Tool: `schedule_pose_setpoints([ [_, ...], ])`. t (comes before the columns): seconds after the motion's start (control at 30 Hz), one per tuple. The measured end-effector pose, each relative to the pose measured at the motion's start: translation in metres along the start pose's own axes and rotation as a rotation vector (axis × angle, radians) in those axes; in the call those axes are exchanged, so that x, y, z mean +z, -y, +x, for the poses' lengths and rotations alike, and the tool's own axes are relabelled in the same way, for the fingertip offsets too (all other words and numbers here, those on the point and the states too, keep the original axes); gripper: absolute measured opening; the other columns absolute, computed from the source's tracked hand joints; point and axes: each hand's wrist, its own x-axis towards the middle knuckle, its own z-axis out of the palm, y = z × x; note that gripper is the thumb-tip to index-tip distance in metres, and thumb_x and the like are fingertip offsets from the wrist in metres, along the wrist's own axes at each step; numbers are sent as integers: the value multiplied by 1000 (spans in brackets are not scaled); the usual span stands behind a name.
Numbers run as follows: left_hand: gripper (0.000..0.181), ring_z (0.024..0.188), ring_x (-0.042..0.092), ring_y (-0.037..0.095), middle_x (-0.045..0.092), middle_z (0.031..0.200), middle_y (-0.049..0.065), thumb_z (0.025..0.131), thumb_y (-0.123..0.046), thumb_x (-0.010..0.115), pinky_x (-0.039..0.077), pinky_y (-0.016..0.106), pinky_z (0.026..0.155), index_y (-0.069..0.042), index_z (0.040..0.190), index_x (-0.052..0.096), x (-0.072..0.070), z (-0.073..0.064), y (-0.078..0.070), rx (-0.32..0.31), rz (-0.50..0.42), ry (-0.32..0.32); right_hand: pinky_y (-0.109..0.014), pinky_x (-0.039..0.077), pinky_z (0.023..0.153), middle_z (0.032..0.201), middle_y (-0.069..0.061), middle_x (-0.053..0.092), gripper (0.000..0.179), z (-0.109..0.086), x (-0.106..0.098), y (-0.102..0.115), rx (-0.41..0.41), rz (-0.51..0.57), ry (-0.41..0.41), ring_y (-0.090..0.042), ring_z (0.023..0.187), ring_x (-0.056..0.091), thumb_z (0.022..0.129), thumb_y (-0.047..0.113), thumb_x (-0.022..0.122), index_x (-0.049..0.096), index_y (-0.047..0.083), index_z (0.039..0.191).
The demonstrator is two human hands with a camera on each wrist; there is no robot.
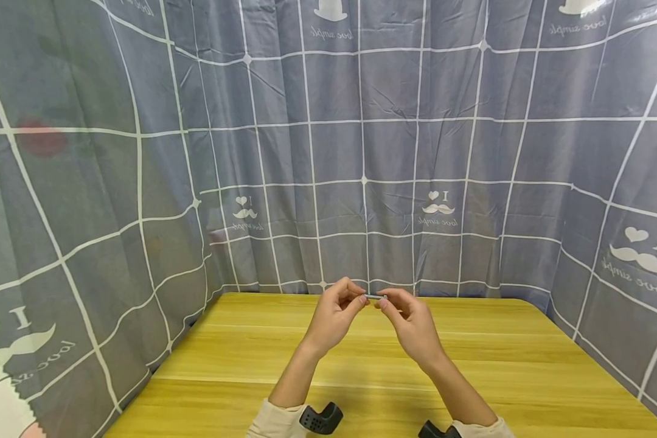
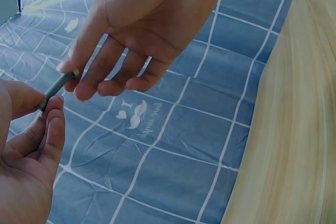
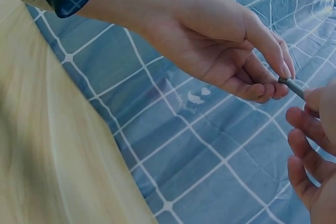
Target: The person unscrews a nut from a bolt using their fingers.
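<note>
Between the two hands a slim grey metal bolt is held nearly level, above the far part of the table. My left hand pinches one end with thumb and fingertips. At the other end the thumb and forefinger of my right hand pinch it. Threads show along the bolt in the left wrist view, with a small brassy bit at the right hand's thumb. The right wrist view shows a darker, wider end of the bolt at the left fingertips. The right hand's other fingers are loosely bent.
A yellow wood-grain table lies under both forearms. Grey curtains with white grid lines hang around its back and sides. Black wrist devices sit at the beige sleeves. A pale cloth edge shows at the lower left.
</note>
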Motion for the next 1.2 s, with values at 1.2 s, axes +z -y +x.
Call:
schedule_pose_setpoints([
  [1.2,7,87,68,20,73,96,11,104,-3,61,53,29,78,3,104,65,0,1,0,-5,3,9,-28,55,89,119,-15,70,33,3,-5,1,27,92,-3,-27,105,70,100,3,69,66,3,132],
])
